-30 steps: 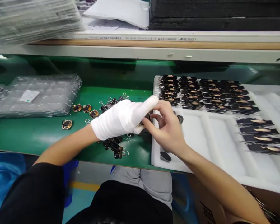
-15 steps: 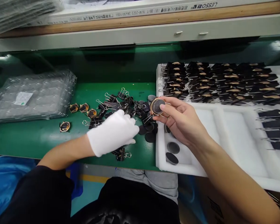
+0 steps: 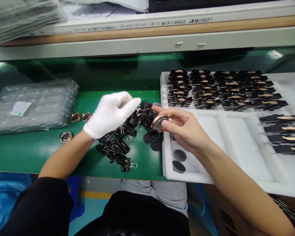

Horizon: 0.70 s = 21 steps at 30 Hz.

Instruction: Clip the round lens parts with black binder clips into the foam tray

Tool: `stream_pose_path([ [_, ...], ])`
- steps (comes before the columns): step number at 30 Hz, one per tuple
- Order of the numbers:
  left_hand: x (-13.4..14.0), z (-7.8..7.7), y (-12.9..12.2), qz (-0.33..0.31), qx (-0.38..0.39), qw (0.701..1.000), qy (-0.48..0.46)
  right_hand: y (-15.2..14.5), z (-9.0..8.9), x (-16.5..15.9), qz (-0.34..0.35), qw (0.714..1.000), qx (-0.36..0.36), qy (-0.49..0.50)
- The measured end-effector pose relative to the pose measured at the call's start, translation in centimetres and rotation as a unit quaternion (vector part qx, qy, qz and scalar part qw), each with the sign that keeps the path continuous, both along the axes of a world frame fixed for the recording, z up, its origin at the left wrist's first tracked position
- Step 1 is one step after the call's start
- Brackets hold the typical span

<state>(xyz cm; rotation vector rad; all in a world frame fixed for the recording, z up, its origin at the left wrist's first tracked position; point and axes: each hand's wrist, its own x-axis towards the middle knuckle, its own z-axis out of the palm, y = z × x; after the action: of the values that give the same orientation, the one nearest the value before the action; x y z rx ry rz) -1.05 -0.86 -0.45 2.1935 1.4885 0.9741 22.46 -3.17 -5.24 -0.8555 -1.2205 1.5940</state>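
Note:
In a white glove, my left hand (image 3: 113, 113) is closed on a black binder clip (image 3: 145, 108), gripping it by its wire handles. My bare right hand (image 3: 184, 126) pinches a round watch case (image 3: 159, 122) with a dark disc on its face, held tilted just below the clip. One finger of the right hand reaches to the clip's edge. Beneath my hands a heap of binder clips (image 3: 118, 146) lies on the green table (image 3: 144, 164). Several black discs (image 3: 156, 145) lie beside the heap.
To the right, a white foam tray (image 3: 250, 147) bears rows of clipped watch cases (image 3: 206, 87) and grey discs (image 3: 180, 155). Clear plastic trays (image 3: 39, 101) are stacked at left. More watch cases (image 3: 66, 137) lie near them. A pale ledge (image 3: 123, 46) crosses the back.
My left hand has risen from the heap with a binder clip and brought it to the watch case. My right hand has tilted the case. The view has shifted slightly.

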Motion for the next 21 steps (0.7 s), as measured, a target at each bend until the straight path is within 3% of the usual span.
stream_pose_path([
  [4, 0.8, -1.0, -0.3, -0.060, -0.053, 0.995, -0.055, -0.6, -0.3, -0.5, 0.021, 1.000, 0.009, -0.009],
  [9, 0.0, -0.7, -0.5, -0.141, -0.068, 0.985, 0.067, -0.8, -0.1, -0.5, 0.015, 1.000, 0.004, -0.007],
  [12, -0.1, -0.6, -0.7, -0.131, -0.072, 0.982, 0.114, -0.7, 0.2, -0.3, 0.026, 0.999, 0.013, -0.017],
  [17, 0.8, -1.3, -0.9, -0.110, -0.023, 0.988, 0.106, -0.6, 0.2, -0.1, 0.042, 0.999, 0.018, -0.029],
  [21, 0.8, -1.5, -0.4, -0.074, 0.017, 0.996, 0.053, -0.1, 0.3, 0.0, -0.035, 0.998, -0.052, 0.031],
])
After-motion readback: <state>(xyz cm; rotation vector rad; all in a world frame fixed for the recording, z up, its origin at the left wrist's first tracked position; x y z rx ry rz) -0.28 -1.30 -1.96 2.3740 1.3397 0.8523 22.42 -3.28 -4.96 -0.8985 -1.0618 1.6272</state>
